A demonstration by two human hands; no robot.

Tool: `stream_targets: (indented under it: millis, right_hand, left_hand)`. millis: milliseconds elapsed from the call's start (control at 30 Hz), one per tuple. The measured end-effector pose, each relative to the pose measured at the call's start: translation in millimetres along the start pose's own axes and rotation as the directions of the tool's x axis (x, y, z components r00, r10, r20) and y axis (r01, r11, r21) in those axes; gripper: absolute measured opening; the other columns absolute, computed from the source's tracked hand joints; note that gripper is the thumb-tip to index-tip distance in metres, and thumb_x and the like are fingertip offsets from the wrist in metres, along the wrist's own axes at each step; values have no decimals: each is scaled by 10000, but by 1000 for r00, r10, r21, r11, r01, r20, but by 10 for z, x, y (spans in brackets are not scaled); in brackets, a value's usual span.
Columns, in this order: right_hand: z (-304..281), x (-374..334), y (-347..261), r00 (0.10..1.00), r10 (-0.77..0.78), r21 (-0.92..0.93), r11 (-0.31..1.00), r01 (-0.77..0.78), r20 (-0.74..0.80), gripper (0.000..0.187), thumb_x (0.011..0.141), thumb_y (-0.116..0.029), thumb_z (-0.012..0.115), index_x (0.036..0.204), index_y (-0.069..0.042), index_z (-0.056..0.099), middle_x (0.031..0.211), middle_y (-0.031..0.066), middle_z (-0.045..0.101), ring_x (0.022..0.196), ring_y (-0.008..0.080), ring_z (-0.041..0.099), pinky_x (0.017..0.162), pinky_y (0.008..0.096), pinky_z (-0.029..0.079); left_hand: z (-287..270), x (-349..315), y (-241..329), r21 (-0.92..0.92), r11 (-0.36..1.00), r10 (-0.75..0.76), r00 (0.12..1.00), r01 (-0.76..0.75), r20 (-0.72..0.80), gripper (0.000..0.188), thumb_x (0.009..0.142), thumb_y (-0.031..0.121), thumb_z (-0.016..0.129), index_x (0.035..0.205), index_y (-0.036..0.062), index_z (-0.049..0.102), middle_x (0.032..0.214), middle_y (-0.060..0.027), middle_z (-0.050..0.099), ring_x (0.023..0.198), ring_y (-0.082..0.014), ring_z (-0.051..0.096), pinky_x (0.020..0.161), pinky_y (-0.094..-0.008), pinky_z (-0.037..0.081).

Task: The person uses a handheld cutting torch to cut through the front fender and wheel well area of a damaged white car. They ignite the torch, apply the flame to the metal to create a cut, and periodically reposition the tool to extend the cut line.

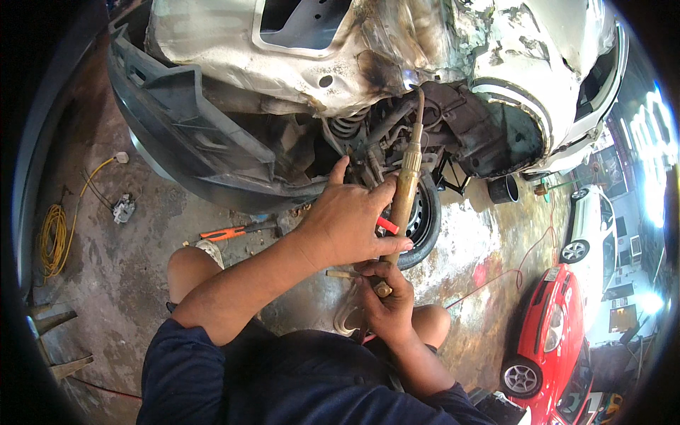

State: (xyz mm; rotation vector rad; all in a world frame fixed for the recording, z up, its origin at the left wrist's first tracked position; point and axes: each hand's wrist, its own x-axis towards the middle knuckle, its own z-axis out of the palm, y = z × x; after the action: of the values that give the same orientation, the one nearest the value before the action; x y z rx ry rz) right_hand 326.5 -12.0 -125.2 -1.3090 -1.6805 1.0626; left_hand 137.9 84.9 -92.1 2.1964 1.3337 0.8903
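Along the left of the floor: one coil of yellow cable [54,248], lying well apart from both hands. Next, one dark bumper [205,152], its curved wall standing left of the work space; just near of it, one orange-handled tool [223,233], flat on the floor.

Left hand [343,219]: the closer of the two to the nozzle, forefinger and thumb spread along the barrel; whether they gripped or merely steadied it could not be told. Coil spring [347,124]: far of this hand, crowding the room under the bodywork.

Scorched white panel [379,67]: on the far side, its lower edge met by the nozzle.

Right hand [389,301]: nearer the person, fingers curled tight around the valve end. Brass torch [406,188]: held far of the right hand, long axis running near to far with a slight lean right; bent nozzle [419,106] turned left at its tip, where a bright spot showed.

One wheel [428,237]: behind the barrel, rightward. Beyond: one black bucket [503,190], then one red car [559,319], well apart.
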Motion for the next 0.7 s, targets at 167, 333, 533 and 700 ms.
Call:
stream_targets:
  millis: [167, 333, 533, 700]
  right_hand:
    - [6, 14, -5, 997, -70, -55, 996, 69, -14, 169, 971, 94, 710, 1109, 2, 680, 1072, 81, 750, 951, 138, 689, 853, 293, 551]
    - [16, 27, -21, 1000, -20, -24, 1000, 20, -10, 155, 978, 83, 707, 1108, 1, 684, 1072, 76, 750, 952, 133, 682, 860, 292, 545]
    - [18, 31, -28, 998, -60, -26, 998, 60, -9, 150, 985, 71, 716, 1115, 3, 687, 1068, 65, 749, 947, 123, 677, 845, 284, 541]
    - [5, -8, -15, 1000, -5, -7, 1000, 5, -3, 147, 990, 76, 711, 1114, 1, 689, 1053, 59, 743, 924, 104, 661, 817, 272, 537]
  left_hand:
    - [-11, 9, 8, 11, 1000, -7, 1000, 7, 14, 1068, 842, 670, 828, 1573, -27, 481, 834, -181, 763, 947, -390, 782, 1302, -644, 220]
    - [-11, 7, 7, -2, 1000, 0, 1000, 0, -12, 1069, 838, 669, 832, 1566, -35, 489, 825, -186, 760, 932, -390, 785, 1303, -646, 219]
    - [-22, 1, 0, -7, 1000, -10, 1000, 10, 7, 1075, 836, 672, 830, 1564, -41, 489, 820, -189, 762, 928, -394, 786, 1302, -650, 218]
    - [-3, -18, 3, -8, 1000, 9, 1000, -9, -22, 1058, 836, 678, 827, 1545, -39, 506, 821, -186, 763, 933, -393, 787, 1302, -651, 222]
